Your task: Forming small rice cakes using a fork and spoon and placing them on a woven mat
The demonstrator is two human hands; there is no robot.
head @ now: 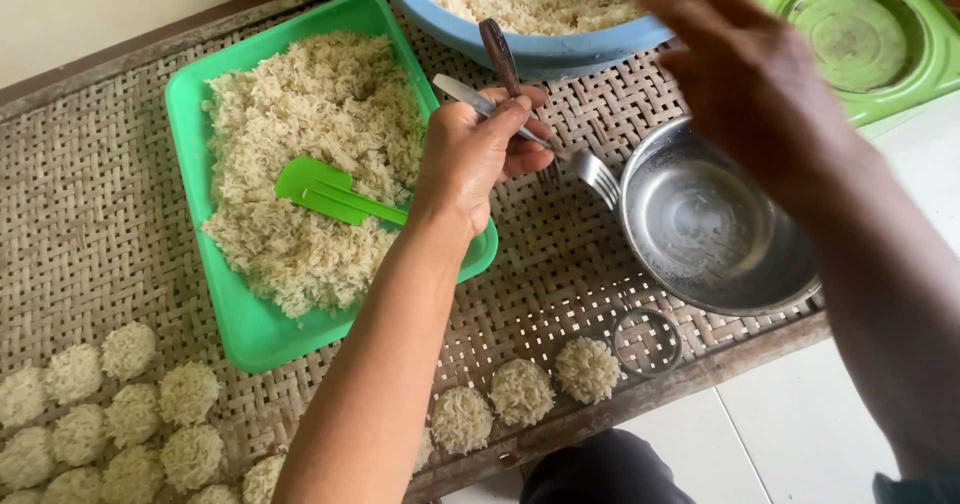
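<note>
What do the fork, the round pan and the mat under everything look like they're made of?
Fork: likely steel, grey with a dull shine. Round pan: polished metal, mirror-like glare inside. Mat: woven plant strips, probably bamboo, matte brown with open gaps.

Metal fork (560,149) over the woven mat

Silver fork with a dark handle, held nearly level in the left hand (470,154), tines pointing right, just beside the steel bowl's rim.

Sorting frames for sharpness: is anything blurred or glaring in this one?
Head view: the right hand is smeared by motion blur; the left hand and its fork are sharp; soft daylight, with a mild sheen on the metal bowl.
</note>
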